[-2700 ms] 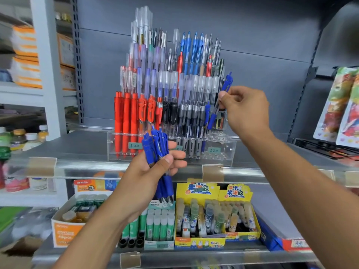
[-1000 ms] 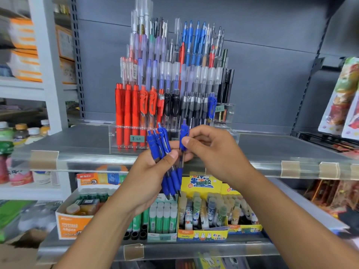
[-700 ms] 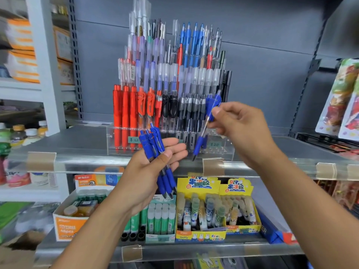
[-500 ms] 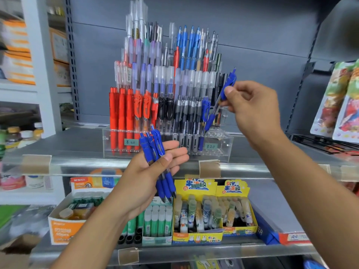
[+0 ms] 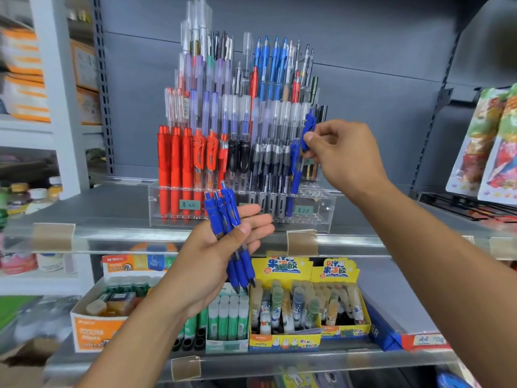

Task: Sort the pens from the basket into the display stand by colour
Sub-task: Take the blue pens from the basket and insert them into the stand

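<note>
A clear tiered display stand (image 5: 316, 212) on the grey shelf holds red pens at the left, black and grey ones in the middle, blue ones higher up. My left hand (image 5: 212, 256) grips three blue pens (image 5: 223, 217) in front of the stand, tips pointing down. My right hand (image 5: 344, 158) pinches the top of a single blue pen (image 5: 307, 130) and holds it upright at the right end of the stand's front row, beside another blue pen (image 5: 294, 169) standing there. Its lower end is hidden among the pens. No basket is in view.
The shelf has a clear plastic front lip (image 5: 140, 239). Below it stand boxes of glue sticks: a yellow box (image 5: 282, 340), a green and white box (image 5: 226, 345) and an orange box (image 5: 92, 331). Packaged goods (image 5: 486, 147) hang at the right.
My right hand took one blue pen from the bunch in my left hand, carried it up and right, and now holds it more upright over the stand's front right slots.
</note>
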`<state>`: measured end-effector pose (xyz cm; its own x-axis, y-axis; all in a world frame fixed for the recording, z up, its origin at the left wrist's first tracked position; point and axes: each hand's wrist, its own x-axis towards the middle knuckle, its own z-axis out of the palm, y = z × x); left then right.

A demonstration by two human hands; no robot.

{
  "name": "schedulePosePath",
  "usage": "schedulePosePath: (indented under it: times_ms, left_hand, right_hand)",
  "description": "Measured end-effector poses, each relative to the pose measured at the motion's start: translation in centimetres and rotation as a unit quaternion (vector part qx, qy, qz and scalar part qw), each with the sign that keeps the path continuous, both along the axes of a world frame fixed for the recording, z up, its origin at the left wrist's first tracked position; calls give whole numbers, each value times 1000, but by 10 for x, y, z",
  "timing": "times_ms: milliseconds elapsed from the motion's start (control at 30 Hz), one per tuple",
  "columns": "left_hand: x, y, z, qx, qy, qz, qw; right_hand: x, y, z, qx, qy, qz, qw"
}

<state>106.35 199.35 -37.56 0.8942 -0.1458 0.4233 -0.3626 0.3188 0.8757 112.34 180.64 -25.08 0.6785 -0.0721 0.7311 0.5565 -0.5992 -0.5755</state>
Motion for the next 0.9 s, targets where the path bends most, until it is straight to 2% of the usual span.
schedulePosePath:
  times_ms: [167, 367, 433, 500, 567, 633, 767, 900]
  left_hand:
    - [0, 0, 0, 0, -1, 0, 1000]
    - [-3, 0, 0, 7, -2, -4, 1000]
    - [-4, -1, 0, 12, 0, -5, 1000]
    - [-4, -2, 0, 15, 0, -9, 1000]
    - [-5, -1, 0, 16, 2, -18, 1000]
    - [-5, -2, 0, 15, 4, -28, 999]
    - [-7, -4, 0, 7, 1, -39, 999]
    - [-6, -3, -3, 27, -7, -29, 999]
  right_hand:
    - [5, 2, -19, -38, 68, -13, 997]
    - [3, 2, -30, -43, 82, -28, 995]
    - [0, 4, -33, -41, 55, -56, 996]
    - [-10, 9, -38, -40, -12, -76, 996]
    - [-24, 16, -44, -62, -55, -40, 996]
    - [-38, 24, -50, -101, -52, 28, 993]
    - [-50, 34, -60, -163, 31, 139, 976]
    - [-51, 39, -66, -119, 119, 217, 961]
